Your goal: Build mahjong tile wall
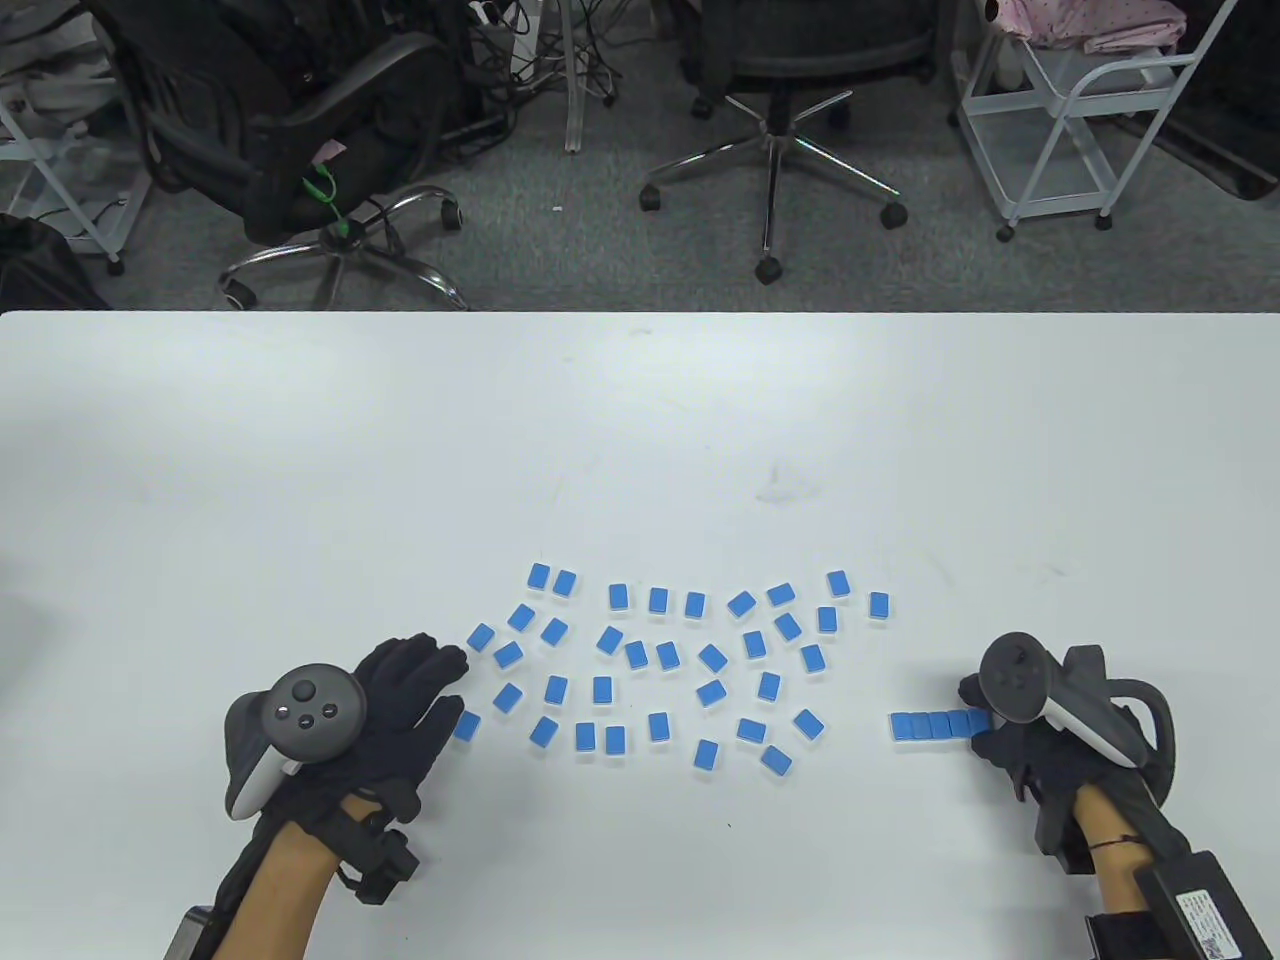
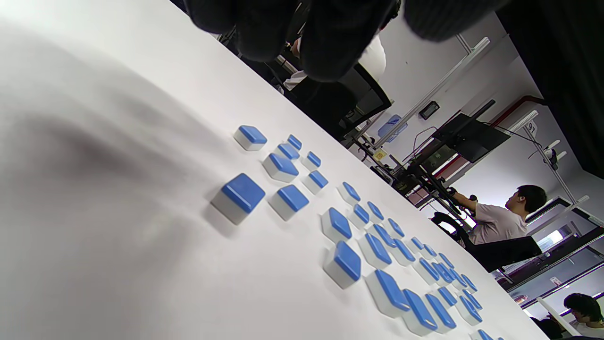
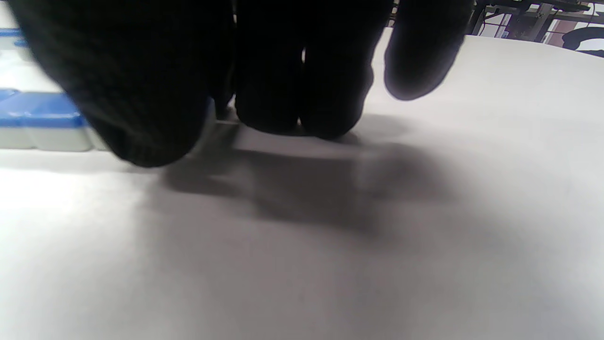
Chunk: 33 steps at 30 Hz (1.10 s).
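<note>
At the worktop's [image 1: 640,420] right, the right hand [image 1: 1010,735] is bracing the short left-right tile row [image 1: 930,726]; loose tiles [image 1: 660,655] are lying leftward, nearer the spread, empty left hand [image 1: 400,710]

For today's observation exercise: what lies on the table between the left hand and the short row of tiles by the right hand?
In the table view, the loose blue tiles lie scattered between the left hand and the row of tiles.
</note>
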Motion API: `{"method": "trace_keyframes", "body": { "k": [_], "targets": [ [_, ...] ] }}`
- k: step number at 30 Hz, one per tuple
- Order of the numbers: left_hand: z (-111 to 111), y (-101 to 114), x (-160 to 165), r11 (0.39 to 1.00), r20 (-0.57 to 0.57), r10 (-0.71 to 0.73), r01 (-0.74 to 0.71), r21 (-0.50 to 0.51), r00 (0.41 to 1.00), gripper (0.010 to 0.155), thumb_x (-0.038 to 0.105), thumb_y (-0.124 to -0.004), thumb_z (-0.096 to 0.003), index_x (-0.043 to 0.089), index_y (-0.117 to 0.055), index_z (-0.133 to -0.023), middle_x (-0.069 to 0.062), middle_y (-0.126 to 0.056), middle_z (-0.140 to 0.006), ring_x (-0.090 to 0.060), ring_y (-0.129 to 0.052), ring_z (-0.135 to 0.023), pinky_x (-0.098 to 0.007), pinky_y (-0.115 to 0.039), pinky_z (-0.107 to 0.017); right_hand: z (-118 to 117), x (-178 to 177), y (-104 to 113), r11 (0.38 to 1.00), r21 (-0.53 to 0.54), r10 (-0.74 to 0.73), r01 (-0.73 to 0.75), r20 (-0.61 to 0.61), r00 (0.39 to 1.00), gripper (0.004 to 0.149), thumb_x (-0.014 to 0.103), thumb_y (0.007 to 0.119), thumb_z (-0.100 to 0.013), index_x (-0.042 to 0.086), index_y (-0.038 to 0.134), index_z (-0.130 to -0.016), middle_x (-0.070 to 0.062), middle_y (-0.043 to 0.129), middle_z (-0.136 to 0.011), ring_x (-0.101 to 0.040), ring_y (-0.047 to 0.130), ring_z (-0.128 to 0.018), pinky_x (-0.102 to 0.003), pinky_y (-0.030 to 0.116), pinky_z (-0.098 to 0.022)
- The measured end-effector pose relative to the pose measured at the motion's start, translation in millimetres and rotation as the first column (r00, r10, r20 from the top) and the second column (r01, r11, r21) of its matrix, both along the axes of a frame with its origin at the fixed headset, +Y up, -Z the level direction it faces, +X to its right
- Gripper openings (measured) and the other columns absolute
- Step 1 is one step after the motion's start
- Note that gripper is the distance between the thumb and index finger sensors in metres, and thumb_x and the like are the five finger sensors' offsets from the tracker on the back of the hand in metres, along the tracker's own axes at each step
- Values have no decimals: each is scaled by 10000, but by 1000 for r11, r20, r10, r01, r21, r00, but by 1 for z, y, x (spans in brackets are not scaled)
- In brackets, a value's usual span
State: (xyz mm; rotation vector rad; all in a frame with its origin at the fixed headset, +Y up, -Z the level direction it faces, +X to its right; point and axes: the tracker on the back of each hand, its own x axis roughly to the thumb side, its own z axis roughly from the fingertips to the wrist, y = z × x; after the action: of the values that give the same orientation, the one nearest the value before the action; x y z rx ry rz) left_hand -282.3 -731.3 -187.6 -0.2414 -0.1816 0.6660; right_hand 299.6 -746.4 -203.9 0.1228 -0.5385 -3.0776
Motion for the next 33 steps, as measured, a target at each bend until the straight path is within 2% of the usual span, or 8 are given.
{"method": "trace_keyframes", "body": {
  "k": [19, 28, 31, 33],
  "targets": [
    [0, 0, 0, 1000, 1, 0, 0, 0, 1000, 654, 589, -569, -507, 315, -573, -1100, -45, -432, -1209, -361, -328, -1132, -664, -287, -778, 0, -1, 0, 1000, 7, 4, -4, -6, 1000, 551, 388, 956, -301, 371, 783, -823, 21, 856, -873, -279, 868, -816, -594, 659, -700],
    [1, 0, 0, 1000, 0, 0, 0, -2, 1000, 653, 589, -569, -507, 315, -573, -1099, -44, -433, -1209, -362, -328, -1131, -664, -287, -778, 1, 0, 1, 1000, -3, -5, 5, -6, 1000, 600, 409, 949, -296, 357, 752, -860, 15, 848, -887, -283, 863, -825, -598, 655, -700],
    [1, 1, -1, 1000, 0, -1, 1, -1, 1000, 654, 589, -569, -507, 313, -575, -1100, -45, -432, -1209, -361, -328, -1132, -664, -286, -778, 3, 3, 8, 999, 8, -45, 45, 7, 999, 623, 420, 941, -299, 344, 734, -883, -5, 836, -919, -306, 850, -846, -619, 607, -717],
    [1, 1, -1, 1000, -1, 0, 0, 2, 1000, 654, 588, -569, -507, 314, -574, -1100, -46, -432, -1209, -361, -326, -1132, -663, -287, -778, 6, 1, 17, 995, 63, -72, 72, -3, 997, 619, 422, 933, -305, 345, 732, -885, -13, 829, -934, -320, 836, -861, -637, 576, -724]
  ]
}}
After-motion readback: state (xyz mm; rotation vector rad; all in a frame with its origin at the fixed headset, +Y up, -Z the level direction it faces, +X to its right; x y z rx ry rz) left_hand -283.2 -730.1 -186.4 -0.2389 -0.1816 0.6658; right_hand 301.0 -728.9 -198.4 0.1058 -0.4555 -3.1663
